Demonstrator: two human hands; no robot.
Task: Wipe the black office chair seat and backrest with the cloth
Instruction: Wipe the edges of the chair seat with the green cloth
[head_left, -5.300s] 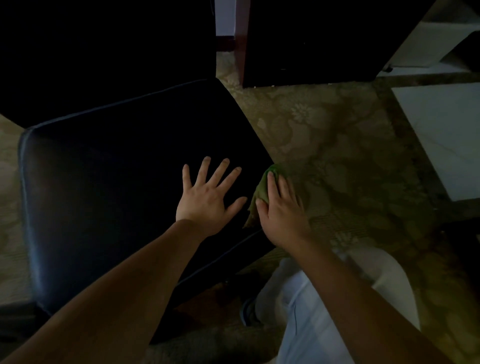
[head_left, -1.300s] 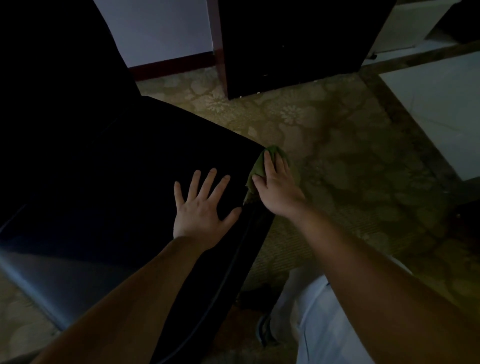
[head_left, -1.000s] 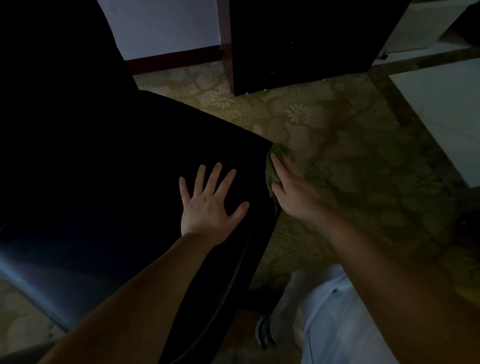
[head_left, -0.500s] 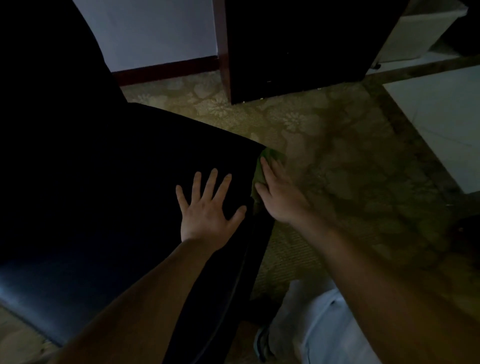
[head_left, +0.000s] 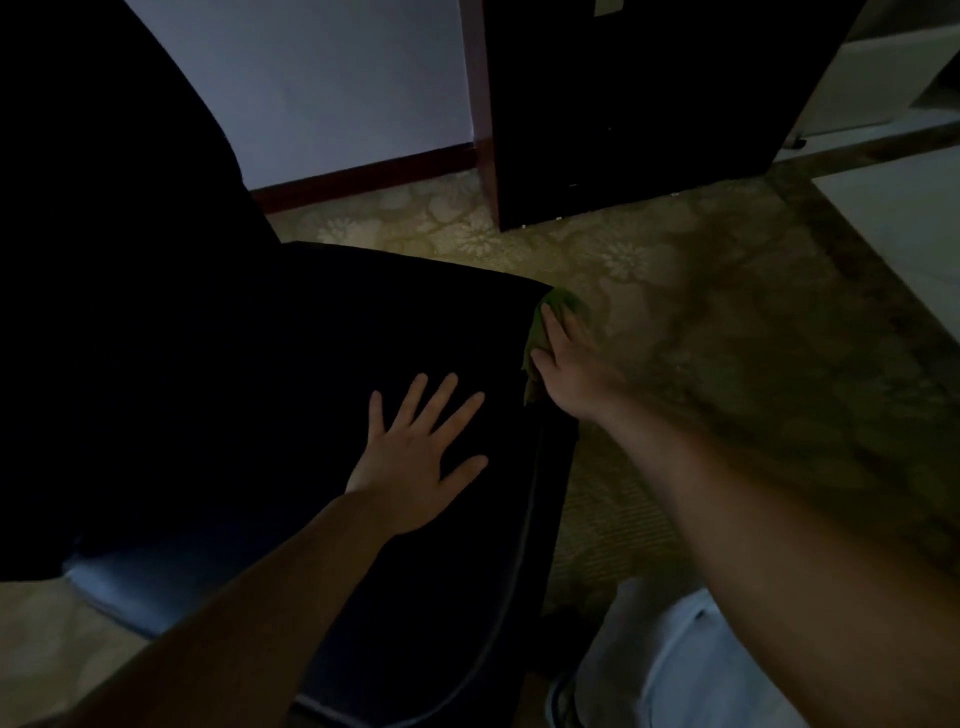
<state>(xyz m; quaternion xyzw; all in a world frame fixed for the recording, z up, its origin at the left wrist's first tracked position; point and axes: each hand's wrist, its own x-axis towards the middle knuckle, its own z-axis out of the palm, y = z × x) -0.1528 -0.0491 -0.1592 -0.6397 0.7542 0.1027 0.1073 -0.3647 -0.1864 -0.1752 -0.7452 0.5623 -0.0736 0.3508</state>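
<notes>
**Wiping the side of the chair seat**

Head view: The room is dark. A black padded office chair seat (head_left: 311, 364) fills the left and middle of the picture. Its black backrest (head_left: 104, 208) stands at the far left, almost lost in shadow.

The left hand (head_left: 415, 462) lies flat on top of the seat, near the right edge. Its grip is spread wide and holds nothing. I think it is there to stop the chair from turning or rolling.

The right hand (head_left: 569, 374) reaches over the right edge of the seat, near the far corner. Its fingers lie fairly straight on a small green cloth (head_left: 533, 353) and press it against the side of the seat. The thumb is hidden, so I cannot tell if it pinches the cloth.

The cloth sits between the hand and the seat's edge, so this looks like the side being wiped. The backrest looks like a job for later.

A patterned tan carpet (head_left: 727, 364) covers the floor. A dark wooden cabinet (head_left: 623, 104) stands behind.
</notes>
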